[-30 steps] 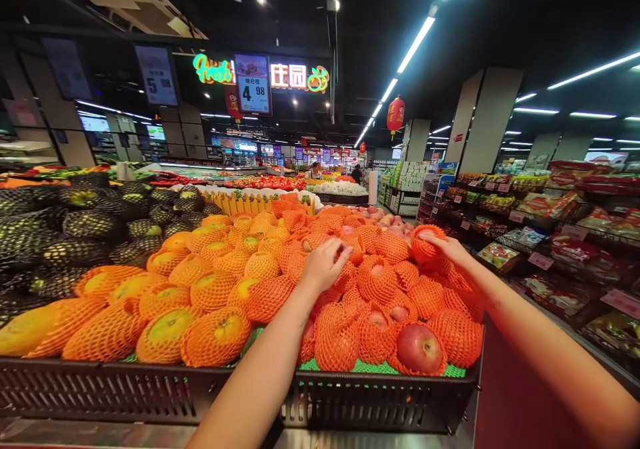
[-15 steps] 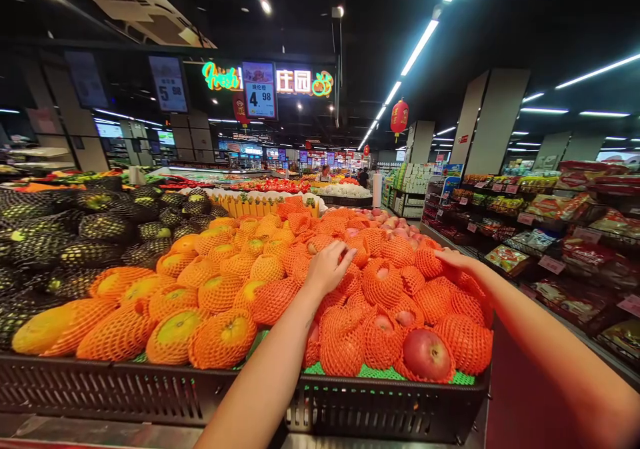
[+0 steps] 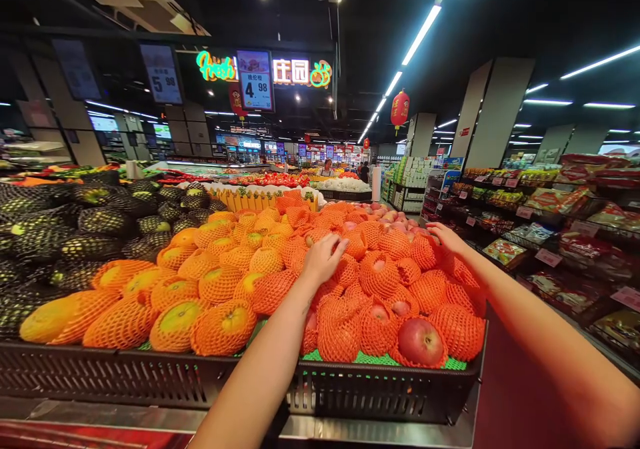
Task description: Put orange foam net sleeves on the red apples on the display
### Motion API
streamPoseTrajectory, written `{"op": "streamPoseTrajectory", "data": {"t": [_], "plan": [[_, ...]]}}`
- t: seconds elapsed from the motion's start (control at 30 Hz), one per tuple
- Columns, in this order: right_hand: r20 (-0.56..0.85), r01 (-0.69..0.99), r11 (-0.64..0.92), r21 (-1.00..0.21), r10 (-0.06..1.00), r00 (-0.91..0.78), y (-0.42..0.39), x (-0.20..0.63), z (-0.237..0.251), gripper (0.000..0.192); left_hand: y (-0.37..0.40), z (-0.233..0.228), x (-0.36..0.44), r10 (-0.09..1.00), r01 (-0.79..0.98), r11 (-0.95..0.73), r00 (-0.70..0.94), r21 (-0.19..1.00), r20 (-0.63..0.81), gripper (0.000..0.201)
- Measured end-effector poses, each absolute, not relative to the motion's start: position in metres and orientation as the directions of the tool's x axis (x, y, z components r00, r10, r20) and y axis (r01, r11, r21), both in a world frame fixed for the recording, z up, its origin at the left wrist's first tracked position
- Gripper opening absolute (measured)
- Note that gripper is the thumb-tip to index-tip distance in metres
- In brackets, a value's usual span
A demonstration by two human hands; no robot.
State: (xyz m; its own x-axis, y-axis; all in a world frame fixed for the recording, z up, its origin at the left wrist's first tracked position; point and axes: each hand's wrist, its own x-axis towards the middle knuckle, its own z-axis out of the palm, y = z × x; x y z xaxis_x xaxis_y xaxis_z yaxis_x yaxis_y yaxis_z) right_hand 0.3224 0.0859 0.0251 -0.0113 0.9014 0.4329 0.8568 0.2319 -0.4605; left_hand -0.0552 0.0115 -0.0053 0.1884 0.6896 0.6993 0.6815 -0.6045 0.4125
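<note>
Red apples [image 3: 420, 342] line the crate rim [image 3: 385, 371] (right hand [image 3: 445, 237] has headroom).

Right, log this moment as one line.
left hand: over round red apples in orange foam nets, contact unclear | right hand: at their right edge, grip unclear

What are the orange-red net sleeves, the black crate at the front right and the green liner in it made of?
The net sleeves look like matte plastic foam: thick strands in an open mesh, bulging around the fruit. The black crate seems to be molded plastic, with evenly slotted walls and a slight sheen. The green liner looks textured, perhaps plastic mesh; too little shows to be sure.
</note>
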Motion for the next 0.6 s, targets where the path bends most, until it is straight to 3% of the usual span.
{"op": "streamPoseTrajectory", "data": {"t": [0.1,0.17,0.23,0.33,0.43,0.5,0.57,0.6], "plan": [[0.413,0.866,0.294,-0.404,0.904,-0.114,0.079,0.315,0.016,0.052,0.012,-0.004,-0.054,0.677,0.684,-0.617,0.208,0.390,0.706,0.039],[0.429,0.890,0.311,-0.334,0.891,-0.150,0.066,0.308,0.009,0.069,0.011,-0.003,-0.054,0.668,0.684,-0.624,0.216,0.378,0.712,0.039],[0.512,0.935,0.304,-0.183,0.841,-0.173,0.043,0.298,0.004,0.082,0.009,-0.002,-0.055,0.652,0.680,-0.633,0.213,0.369,0.727,0.039],[0.650,0.940,0.338,0.051,0.703,-0.288,-0.018,0.281,-0.005,0.077,0.005,0.000,-0.058,0.570,0.658,-0.662,0.133,0.357,0.811,0.038],[0.663,0.905,0.422,0.054,0.663,-0.348,-0.089,0.262,-0.038,0.061,-0.005,0.009,-0.063,0.323,0.624,-0.724,-0.072,0.295,0.944,0.041],[0.647,0.903,0.415,0.108,0.660,-0.381,-0.123,0.249,-0.071,0.062,-0.021,0.021,-0.066,0.150,0.625,-0.738,-0.216,0.255,0.965,0.045],[0.677,0.923,0.366,0.121,0.650,-0.346,-0.140,0.239,-0.101,0.071,-0.048,0.034,-0.069,0.149,0.662,-0.682,-0.289,0.310,0.946,0.046],[0.706,0.929,0.349,0.124,0.626,-0.330,-0.142,0.235,-0.112,0.072,-0.064,0.037,-0.072,0.239,0.697,-0.614,-0.284,0.371,0.929,0.046]]}}
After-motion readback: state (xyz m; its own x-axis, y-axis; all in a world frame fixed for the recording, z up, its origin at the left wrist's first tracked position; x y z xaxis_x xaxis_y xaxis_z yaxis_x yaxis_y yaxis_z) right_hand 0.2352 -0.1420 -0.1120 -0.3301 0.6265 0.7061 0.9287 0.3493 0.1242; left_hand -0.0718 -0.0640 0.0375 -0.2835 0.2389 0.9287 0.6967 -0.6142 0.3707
